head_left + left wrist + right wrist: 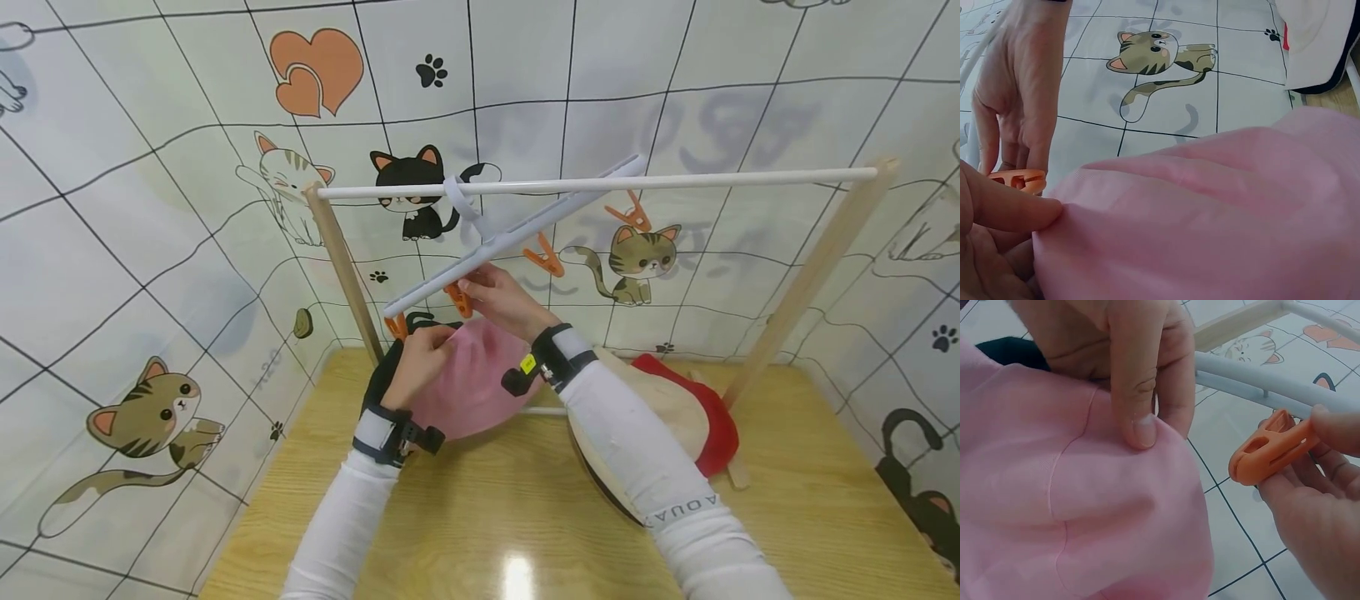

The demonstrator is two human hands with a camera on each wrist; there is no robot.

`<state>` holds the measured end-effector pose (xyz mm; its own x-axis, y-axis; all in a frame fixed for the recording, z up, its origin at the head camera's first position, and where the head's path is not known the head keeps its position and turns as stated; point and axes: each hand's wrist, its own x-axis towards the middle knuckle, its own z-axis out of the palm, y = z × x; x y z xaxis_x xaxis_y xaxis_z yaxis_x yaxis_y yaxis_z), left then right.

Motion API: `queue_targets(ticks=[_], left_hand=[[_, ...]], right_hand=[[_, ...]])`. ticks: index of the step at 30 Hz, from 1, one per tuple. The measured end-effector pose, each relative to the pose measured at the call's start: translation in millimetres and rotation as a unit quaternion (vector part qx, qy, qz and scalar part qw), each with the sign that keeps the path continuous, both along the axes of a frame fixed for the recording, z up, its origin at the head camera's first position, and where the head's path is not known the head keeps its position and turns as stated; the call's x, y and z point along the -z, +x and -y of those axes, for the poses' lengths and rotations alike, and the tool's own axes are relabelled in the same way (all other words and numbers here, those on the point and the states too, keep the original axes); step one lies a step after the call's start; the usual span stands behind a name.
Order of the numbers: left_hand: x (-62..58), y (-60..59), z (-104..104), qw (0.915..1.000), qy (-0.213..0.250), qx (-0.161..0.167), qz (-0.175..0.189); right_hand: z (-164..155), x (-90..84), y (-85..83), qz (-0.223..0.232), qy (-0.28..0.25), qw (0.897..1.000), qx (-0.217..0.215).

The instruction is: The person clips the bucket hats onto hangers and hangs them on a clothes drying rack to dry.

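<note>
Against the cat-print wall, your left hand (420, 360) pinches the pink fabric cap (472, 392) up to the orange plastic clip (1269, 450), which your right hand (498, 298) squeezes ready at frame centre.

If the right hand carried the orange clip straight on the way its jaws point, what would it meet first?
Probably the pink cap's edge, pinched up by the left hand; the orange clip in the right hand faces it, though depth is unclear.

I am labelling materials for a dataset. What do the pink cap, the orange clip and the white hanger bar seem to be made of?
The pink cap looks like soft woven cloth, matte, with stitched seams and folds where the left hand pinches it. The orange clip, pinched by the right hand, seems moulded plastic: smooth, with hollow ribs. The white hanger bar is probably plastic too, smooth with a slight sheen.
</note>
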<state>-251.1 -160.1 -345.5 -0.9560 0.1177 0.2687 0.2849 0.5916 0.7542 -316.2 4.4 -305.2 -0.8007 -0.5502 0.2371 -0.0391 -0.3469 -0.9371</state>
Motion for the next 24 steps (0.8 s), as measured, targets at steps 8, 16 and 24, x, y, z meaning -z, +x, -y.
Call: queue_targets(ticks=[8,16,24], left_hand=[[-6.3,0.5,1.5,0.9994,-0.002,0.004,0.035],[-15.9,3.8,3.4,0.9965,0.022,0.024,0.077],[-22.3,6.6,3.3,0.9956,0.050,0.046,0.065]], right_hand=[[-0.3,-0.6,-3.0,0.027,-0.004,0.999,0.020],[-2.0,-3.5,-5.2,0.057,-0.011,0.998,0.026],[-1.7,-4.1,-6.8,0.073,-0.023,0.996,0.044]])
